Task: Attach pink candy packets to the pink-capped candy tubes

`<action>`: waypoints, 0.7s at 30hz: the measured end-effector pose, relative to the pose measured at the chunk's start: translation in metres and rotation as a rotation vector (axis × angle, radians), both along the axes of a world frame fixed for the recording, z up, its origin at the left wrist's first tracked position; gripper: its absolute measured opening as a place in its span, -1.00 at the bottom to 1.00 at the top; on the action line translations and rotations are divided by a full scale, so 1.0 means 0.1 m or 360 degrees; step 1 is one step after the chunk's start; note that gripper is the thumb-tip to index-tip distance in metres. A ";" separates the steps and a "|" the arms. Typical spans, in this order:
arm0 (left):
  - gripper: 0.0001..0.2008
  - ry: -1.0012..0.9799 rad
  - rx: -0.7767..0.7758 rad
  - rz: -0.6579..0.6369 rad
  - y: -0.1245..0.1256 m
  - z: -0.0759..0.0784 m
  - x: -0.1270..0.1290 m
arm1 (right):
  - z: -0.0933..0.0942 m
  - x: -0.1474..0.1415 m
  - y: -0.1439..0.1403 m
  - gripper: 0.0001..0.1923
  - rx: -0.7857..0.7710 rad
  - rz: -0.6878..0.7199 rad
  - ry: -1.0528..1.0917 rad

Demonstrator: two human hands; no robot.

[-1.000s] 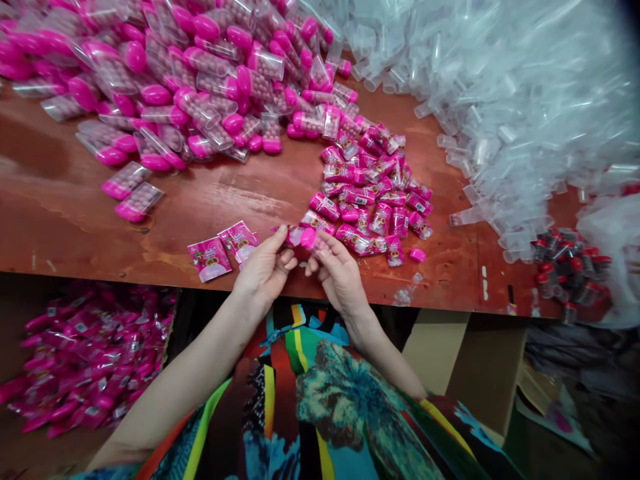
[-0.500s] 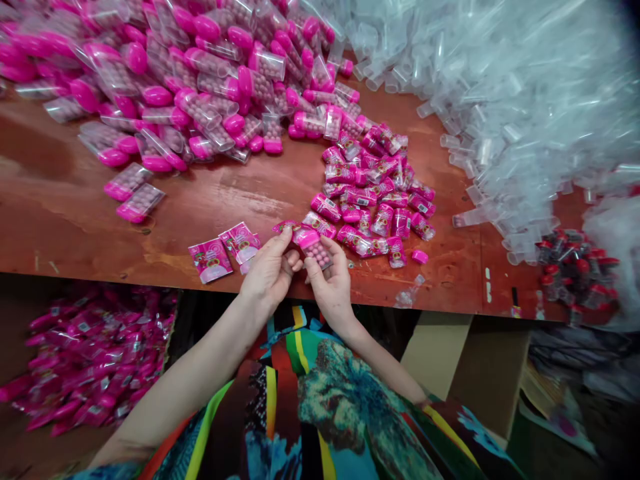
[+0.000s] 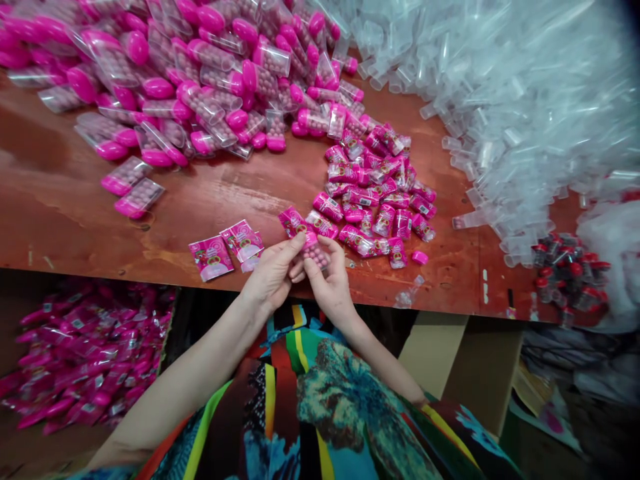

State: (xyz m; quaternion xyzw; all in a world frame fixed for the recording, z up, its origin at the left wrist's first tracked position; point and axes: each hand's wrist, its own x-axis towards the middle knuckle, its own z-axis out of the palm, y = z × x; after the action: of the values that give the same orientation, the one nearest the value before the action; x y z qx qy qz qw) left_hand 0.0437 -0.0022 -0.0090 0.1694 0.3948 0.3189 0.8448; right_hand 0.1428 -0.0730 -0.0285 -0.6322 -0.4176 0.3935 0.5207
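Observation:
My right hand [image 3: 333, 283] is closed around a small clear candy container [image 3: 316, 256] with pink balls inside and a pink cap pointing away from me. My left hand [image 3: 273, 270] meets it from the other side, pinching a pink printed wrapper sleeve [image 3: 292, 221] by the cap. Part of the sleeve is hidden by the left thumb, so I cannot tell how far it reaches over the cap. Flat printed sleeves [image 3: 212, 259] lie on the table left of my hands. Beyond my right hand is a heap of wrapped containers [image 3: 370, 193].
Unwrapped pink-capped containers [image 3: 210, 87] are piled at the back left of the brown table [image 3: 240, 187]. Empty clear tubes [image 3: 500, 120] cover the back right, with small red-capped pieces [image 3: 570, 273] near them. Below the front edge, pink wrapped packs [image 3: 95, 353] fill a box.
The sleeve at my left fingers has risen and now shows more of its printed face beside the cap. The left thumb has moved slightly right, onto the cap area.

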 end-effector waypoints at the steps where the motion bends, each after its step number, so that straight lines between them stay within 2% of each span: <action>1: -0.57 0.0014 0.0017 -0.0034 -0.01 0.00 0.00 | 0.00 -0.01 0.01 -0.53 -0.0015 -0.0002 0.0124; 3: -0.56 0.0044 0.0047 -0.0076 -0.03 0.00 0.00 | 0.00 -0.03 0.02 -0.52 -0.0058 -0.0013 0.0275; 6: -0.56 0.0083 0.0058 -0.0075 -0.05 -0.01 -0.01 | 0.00 -0.01 0.01 -0.45 -0.0060 -0.0064 0.0204; 8: -0.57 0.0095 0.0055 -0.0050 -0.05 -0.02 -0.01 | 0.03 0.02 0.01 -0.44 -0.0100 -0.0013 0.0255; 12: -0.54 0.0116 0.0060 -0.0042 -0.04 -0.01 -0.03 | 0.10 0.10 0.02 -0.45 -0.0310 0.0277 0.0951; 14: -0.53 0.0172 0.0119 -0.0032 -0.04 0.01 -0.03 | 0.11 0.12 0.03 -0.44 -0.0340 0.0368 0.1149; 16: -0.52 0.0241 0.0202 -0.0019 -0.05 0.03 -0.03 | 0.10 0.14 0.02 -0.43 -0.0332 0.0381 0.1048; 20: -0.54 0.0323 0.0203 -0.0041 -0.13 0.02 -0.01 | 0.04 0.15 0.00 -0.37 -0.0197 0.0240 0.0222; 21: -0.55 0.0317 0.0177 -0.0051 -0.15 0.01 -0.01 | 0.03 0.15 0.00 -0.36 -0.0193 0.0247 0.0138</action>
State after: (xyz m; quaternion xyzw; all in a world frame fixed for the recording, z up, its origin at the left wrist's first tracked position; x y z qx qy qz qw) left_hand 0.0431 -0.0169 -0.0082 0.2531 0.4557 0.3085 0.7957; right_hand 0.1579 -0.0732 -0.0257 -0.6107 -0.4178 0.4842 0.4670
